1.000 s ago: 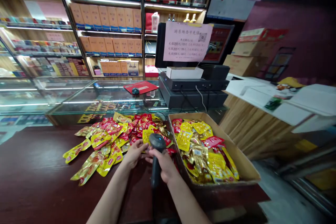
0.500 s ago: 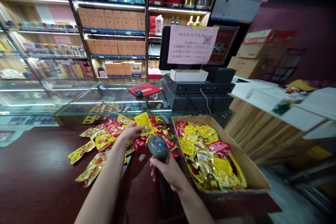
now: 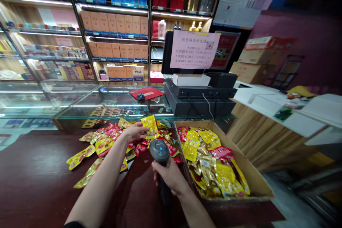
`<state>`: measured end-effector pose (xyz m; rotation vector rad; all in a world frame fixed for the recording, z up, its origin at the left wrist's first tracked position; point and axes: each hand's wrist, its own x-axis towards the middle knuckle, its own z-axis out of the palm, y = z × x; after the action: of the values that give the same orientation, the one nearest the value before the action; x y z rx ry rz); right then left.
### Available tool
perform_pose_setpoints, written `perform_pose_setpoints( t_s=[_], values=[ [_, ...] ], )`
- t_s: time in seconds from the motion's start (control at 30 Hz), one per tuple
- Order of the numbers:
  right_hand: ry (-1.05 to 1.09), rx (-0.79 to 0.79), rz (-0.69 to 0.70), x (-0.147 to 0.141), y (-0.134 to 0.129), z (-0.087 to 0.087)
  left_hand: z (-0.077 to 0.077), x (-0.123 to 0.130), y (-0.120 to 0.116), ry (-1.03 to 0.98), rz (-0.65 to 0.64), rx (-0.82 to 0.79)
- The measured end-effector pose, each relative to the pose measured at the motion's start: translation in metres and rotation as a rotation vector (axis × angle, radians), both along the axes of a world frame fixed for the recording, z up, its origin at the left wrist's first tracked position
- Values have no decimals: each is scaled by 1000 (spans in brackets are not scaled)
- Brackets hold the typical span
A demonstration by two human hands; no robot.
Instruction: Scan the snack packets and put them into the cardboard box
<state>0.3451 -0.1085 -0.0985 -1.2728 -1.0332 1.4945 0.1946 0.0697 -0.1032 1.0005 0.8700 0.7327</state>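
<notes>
Taking the scanner head as the clock's centre, with twelve pointing away from the person, the right hand (image 3: 171, 176) is at about five o'clock, its fingers curled closed around the handle of a dark grey plastic handheld barcode scanner (image 3: 159, 149) with a small blue light on top. At eleven o'clock the left hand (image 3: 135, 131) has its fingers nearly closed, pinching the left edge of a glossy yellow plastic snack packet (image 3: 149, 127), which is tilted up in front of a loose heap of red, yellow and gold foil packets (image 3: 104, 144). The heap spreads from ten to one o'clock on a dark reddish-brown table (image 3: 34, 171). At three o'clock stands an open brown cardboard box (image 3: 258, 181), holding more packets of those colours. Beyond, on a glass-topped counter (image 3: 77, 108), a dark computer mouse (image 3: 140, 96) lies on a red mat (image 3: 153, 92) towards eleven, and a black monitor (image 3: 167, 55) bearing a pink printed sheet (image 3: 193, 51) stands near one.
</notes>
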Motion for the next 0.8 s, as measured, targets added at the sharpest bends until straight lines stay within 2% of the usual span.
perform_pose_setpoints(
  t_s=[0.33,0.67,0.8],
  values=[
    [14,-3,-30,-4,10,-9,5,3,-5,12,2,-5],
    [8,-5,-35,-11,18,-9,3,-2,-3,-45,-51,95],
    [42,8,-61,-8,15,-4,7,-3,-8,-15,-40,40]
  ],
)
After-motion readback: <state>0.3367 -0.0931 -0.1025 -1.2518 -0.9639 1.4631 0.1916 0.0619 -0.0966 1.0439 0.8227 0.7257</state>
